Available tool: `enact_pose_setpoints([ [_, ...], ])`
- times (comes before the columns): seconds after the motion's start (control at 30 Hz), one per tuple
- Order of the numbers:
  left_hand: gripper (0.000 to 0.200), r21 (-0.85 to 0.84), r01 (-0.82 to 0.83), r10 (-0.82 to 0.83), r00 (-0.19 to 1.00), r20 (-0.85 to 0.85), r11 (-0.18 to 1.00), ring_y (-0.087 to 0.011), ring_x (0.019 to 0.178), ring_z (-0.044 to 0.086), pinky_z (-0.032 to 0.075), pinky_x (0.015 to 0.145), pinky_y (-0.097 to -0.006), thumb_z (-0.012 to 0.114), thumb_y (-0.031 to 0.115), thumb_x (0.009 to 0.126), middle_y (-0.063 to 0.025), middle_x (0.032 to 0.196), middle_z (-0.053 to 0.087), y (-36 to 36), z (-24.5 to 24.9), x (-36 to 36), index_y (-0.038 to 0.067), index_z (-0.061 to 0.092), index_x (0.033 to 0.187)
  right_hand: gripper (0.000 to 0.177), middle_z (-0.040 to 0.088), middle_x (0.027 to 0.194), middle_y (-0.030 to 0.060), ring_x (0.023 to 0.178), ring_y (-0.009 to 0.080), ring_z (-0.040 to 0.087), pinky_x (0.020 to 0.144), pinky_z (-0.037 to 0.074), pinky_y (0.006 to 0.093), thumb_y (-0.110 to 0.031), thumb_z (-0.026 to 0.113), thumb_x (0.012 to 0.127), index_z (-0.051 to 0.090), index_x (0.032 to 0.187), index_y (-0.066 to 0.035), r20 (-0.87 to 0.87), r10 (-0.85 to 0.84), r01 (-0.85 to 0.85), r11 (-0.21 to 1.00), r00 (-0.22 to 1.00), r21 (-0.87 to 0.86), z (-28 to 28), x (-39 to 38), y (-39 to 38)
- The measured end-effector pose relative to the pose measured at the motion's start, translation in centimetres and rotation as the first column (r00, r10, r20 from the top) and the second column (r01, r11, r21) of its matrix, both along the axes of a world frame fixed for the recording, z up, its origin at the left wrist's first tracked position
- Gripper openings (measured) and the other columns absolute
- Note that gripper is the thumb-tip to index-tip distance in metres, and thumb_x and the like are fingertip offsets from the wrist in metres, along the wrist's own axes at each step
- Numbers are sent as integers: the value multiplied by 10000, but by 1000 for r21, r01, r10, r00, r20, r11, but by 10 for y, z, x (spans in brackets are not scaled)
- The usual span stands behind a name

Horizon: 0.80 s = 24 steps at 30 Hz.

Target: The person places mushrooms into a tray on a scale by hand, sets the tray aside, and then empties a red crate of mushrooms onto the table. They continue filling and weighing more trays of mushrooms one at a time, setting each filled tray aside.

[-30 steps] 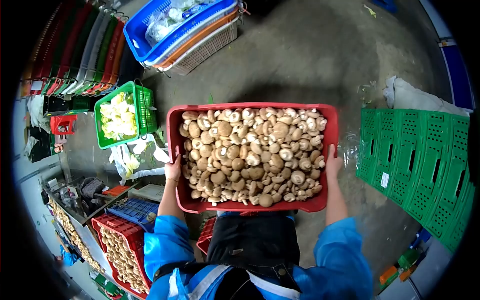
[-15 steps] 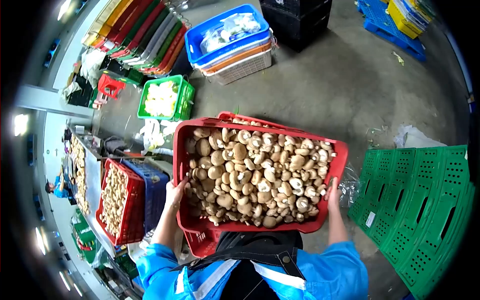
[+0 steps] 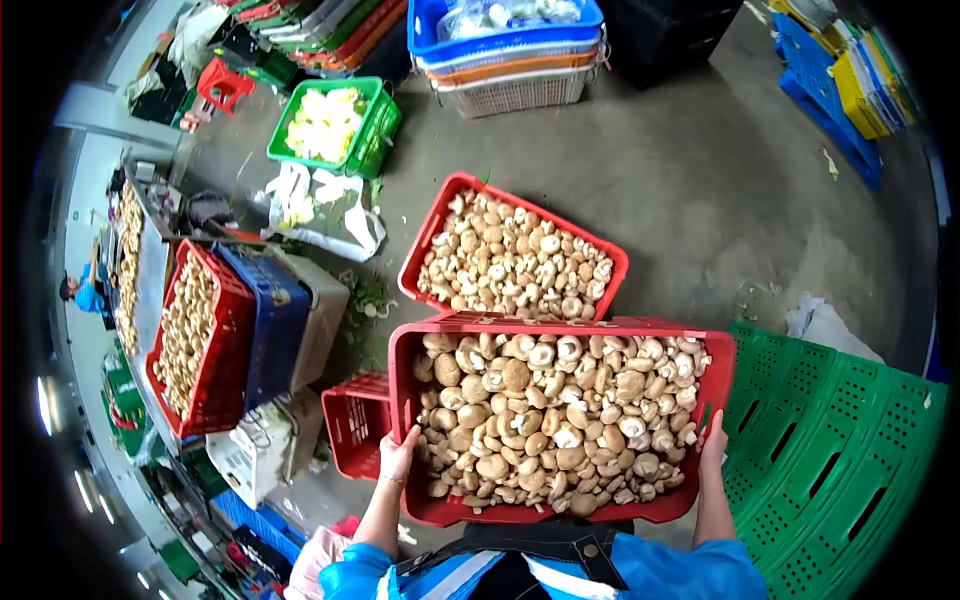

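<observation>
A red crate [image 3: 403, 350] full of brown mushrooms [image 3: 545, 420] is held in front of my body. My left hand [image 3: 398, 455] grips its left side, with the thumb over the rim. At the right side my right hand [image 3: 713, 442] is closed on the handle opening. Just beyond this crate, a second red crate [image 3: 437, 215] of mushrooms stands at an angle, its near edge hidden behind the held one. Another red crate [image 3: 355, 425] lies low to the left, partly covered by the held crate.
Green perforated crates [image 3: 800, 440] stand at the right. Left are a mushroom-filled red crate [image 3: 228, 345], a blue crate [image 3: 275, 325] and a long table of mushrooms. Ahead are a green crate [image 3: 376, 125] and stacked baskets [image 3: 515, 92]. A person [image 3: 88, 290] is far left.
The view has shifted, and the held crate appears lower and farther right. More of the mushroom crate beyond it now shows. Both hands keep their hold.
</observation>
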<state>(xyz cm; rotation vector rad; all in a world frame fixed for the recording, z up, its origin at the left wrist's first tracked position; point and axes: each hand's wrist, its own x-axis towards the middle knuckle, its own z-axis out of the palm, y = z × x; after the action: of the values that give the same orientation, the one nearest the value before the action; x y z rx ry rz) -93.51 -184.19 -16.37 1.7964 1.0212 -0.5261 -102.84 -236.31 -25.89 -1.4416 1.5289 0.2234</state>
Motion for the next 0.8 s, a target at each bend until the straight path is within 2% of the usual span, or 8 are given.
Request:
enact_pose_setpoints([
  [0.37, 105, 86, -306, 311, 949, -51, 948, -22, 554, 427, 327, 490, -179, 629, 154, 784, 63, 666, 531, 11, 8, -106, 52, 607, 784, 566, 381, 435, 1, 372, 102, 367, 377, 287, 257, -526, 407, 848, 440, 521, -65, -54, 389, -390, 921, 920, -16, 1, 45, 14],
  [0.4, 129, 97, -287, 291, 956, -29, 953, -31, 472, 382, 286, 431, -192, 617, 174, 791, 62, 580, 473, 14, 4, -111, 86, 558, 717, 590, 389, 430, 7, 374, 112, 382, 387, 300, 273, -538, 403, 843, 450, 517, -49, -71, 427, -430, 902, 902, -32, -2, 48, 15],
  [0.43, 192, 109, -268, 270, 963, -8, 957, -40, 390, 337, 245, 372, -206, 604, 193, 799, 61, 494, 416, 17, 2, -115, 121, 509, 649, 590, 389, 430, 7, 374, 112, 382, 387, 300, 273, -538, 403, 843, 450, 517, -49, -69, 437, -440, 897, 897, -35, -3, 51, 17],
  [0.6, 165, 81, -397, 398, 917, 6, 914, -37, 402, 342, 247, 378, -203, 611, 173, 794, 67, 516, 430, 25, -4, -143, 110, 525, 668, 596, 414, 448, 13, 396, 128, 397, 416, 323, 282, -551, 426, 826, 453, 503, -50, -75, 508, -511, 859, 858, -23, -1, 71, 27],
  [0.67, 140, 59, -417, 415, 909, 43, 907, -34, 409, 350, 247, 378, -197, 615, 156, 789, 68, 526, 435, 23, 3, -141, 107, 538, 683, 597, 440, 480, 19, 456, 145, 437, 471, 361, 297, -565, 438, 809, 481, 527, -41, -8, 553, -553, 833, 833, -15, -3, 78, 24],
  [0.73, 158, 34, -401, 396, 912, 106, 915, -41, 393, 338, 243, 367, -203, 609, 165, 794, 60, 511, 423, 24, -4, -152, 110, 521, 675, 655, 627, 791, 159, 808, 288, 593, 733, 428, 358, -617, 394, 782, 633, 848, -11, -109, 598, -607, 790, 794, -84, 2, 83, 20],
  [0.77, 171, 13, -400, 395, 909, 133, 916, -46, 385, 334, 242, 362, -208, 605, 169, 798, 56, 504, 419, 20, -4, -152, 109, 512, 668, 675, 605, 943, 197, 947, 323, 560, 813, 406, 365, -638, 374, 773, 617, 960, -37, -103, 603, -610, 791, 791, -50, 6, 81, 18],
  [0.8, 192, -5, -362, 356, 914, 196, 932, -56, 369, 327, 238, 350, -218, 594, 171, 804, 47, 485, 408, 18, -8, -156, 101, 496, 654, 672, 608, 931, 192, 936, 325, 562, 806, 409, 370, -644, 375, 769, 622, 951, -46, -40, 608, -609, 790, 793, -69, 11, 79, 17],
])
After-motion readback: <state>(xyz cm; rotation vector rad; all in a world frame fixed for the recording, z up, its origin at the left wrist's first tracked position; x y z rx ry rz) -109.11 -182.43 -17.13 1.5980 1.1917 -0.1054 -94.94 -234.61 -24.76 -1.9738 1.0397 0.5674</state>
